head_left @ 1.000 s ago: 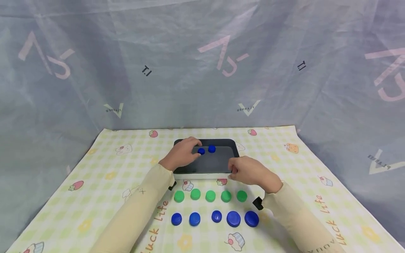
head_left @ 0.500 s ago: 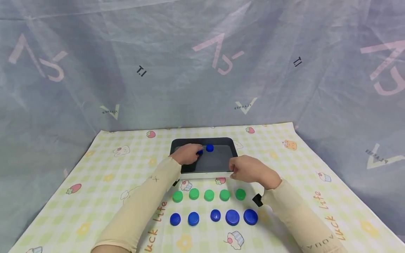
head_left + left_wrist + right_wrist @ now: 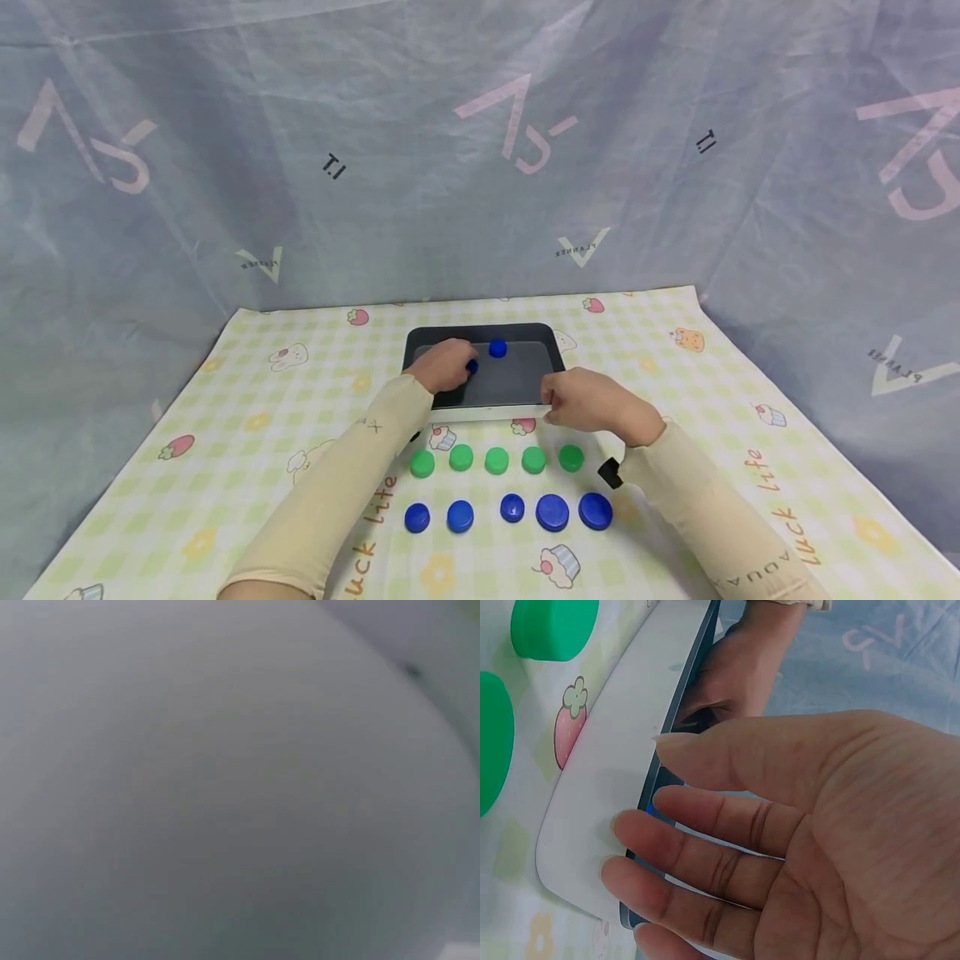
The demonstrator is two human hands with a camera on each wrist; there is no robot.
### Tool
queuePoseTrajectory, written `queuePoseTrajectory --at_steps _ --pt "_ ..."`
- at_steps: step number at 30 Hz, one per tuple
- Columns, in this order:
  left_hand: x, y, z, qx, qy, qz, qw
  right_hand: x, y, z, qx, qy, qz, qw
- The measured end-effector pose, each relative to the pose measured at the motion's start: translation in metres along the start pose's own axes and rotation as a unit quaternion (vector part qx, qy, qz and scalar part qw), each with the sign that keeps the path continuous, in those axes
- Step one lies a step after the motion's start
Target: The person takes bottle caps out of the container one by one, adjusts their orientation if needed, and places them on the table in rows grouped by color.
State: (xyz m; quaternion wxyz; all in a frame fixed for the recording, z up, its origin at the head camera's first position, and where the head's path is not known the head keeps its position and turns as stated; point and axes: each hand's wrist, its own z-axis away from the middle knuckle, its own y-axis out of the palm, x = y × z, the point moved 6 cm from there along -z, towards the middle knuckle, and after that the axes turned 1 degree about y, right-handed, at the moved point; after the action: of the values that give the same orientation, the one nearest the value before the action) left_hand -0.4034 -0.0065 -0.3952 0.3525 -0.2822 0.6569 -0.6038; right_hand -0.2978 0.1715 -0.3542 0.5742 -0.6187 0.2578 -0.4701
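In the head view my left hand point(image 3: 446, 365) reaches into a dark-lined tray point(image 3: 517, 379) and pinches a blue bottle cap point(image 3: 472, 367) between thumb and fingers. Another blue cap point(image 3: 498, 348) lies near the tray's back wall. At the front right corner of the tray is my right hand point(image 3: 592, 402). Seen from the right wrist, this hand's fingers point(image 3: 697, 859) are loosely extended, their tips right at the rim and over the white outer wall point(image 3: 604, 802). The left wrist view is only a grey blur.
Several green caps point(image 3: 497, 460) form a row in front of the tray. Nearer still is a row of several blue caps point(image 3: 552, 512) of differing sizes. A checked cloth point(image 3: 247, 467) covers the table, and grey fabric point(image 3: 420, 150) hangs behind and at the sides.
My left hand has closed its fingers on the blue cap in the tray and shifted it slightly nearer. The right hand stays at the tray's corner.
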Motion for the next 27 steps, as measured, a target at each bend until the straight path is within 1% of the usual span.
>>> queuePoseTrajectory --at_steps 7,10,12,15,17,18,20,22,24,26,27 --pt "0.002 0.004 -0.004 -0.005 -0.005 0.006 1.0 -0.001 0.002 0.0 0.005 0.002 -0.01 1.0" --pt "0.002 0.004 -0.004 -0.011 -0.008 0.014 0.9998 -0.002 0.002 0.0 0.005 -0.001 -0.01 1.0" --pt "0.004 0.004 -0.003 -0.019 -0.016 0.022 0.9995 -0.001 0.002 0.001 0.004 -0.007 -0.01 1.0" --pt "0.007 -0.001 0.001 -0.046 -0.027 0.049 0.9974 0.0 0.001 0.002 0.001 -0.017 -0.014 1.0" --pt "0.008 -0.011 0.004 -0.073 -0.03 0.078 0.9938 0.0 0.0 0.003 -0.002 -0.021 -0.014 1.0" --pt "0.008 -0.018 0.006 -0.091 -0.028 0.098 0.9906 0.001 -0.001 0.003 -0.004 -0.021 -0.014 1.0" --pt "0.007 -0.036 0.013 -0.136 -0.012 0.137 0.9812 0.003 -0.002 0.004 -0.007 -0.023 -0.015 1.0" --pt "0.006 -0.059 0.025 -0.188 0.008 0.186 0.9643 0.007 -0.004 0.005 -0.008 -0.029 -0.017 0.999" --pt "0.005 -0.084 0.044 -0.253 0.029 0.226 0.9404 0.014 -0.006 0.006 -0.009 -0.042 -0.023 0.999" --pt "0.004 -0.109 0.068 -0.315 0.052 0.248 0.9144 0.021 -0.007 0.009 -0.01 -0.055 -0.03 0.998" --pt "0.002 -0.12 0.081 -0.343 0.064 0.252 0.9025 0.024 -0.008 0.01 -0.008 -0.06 -0.035 0.998"
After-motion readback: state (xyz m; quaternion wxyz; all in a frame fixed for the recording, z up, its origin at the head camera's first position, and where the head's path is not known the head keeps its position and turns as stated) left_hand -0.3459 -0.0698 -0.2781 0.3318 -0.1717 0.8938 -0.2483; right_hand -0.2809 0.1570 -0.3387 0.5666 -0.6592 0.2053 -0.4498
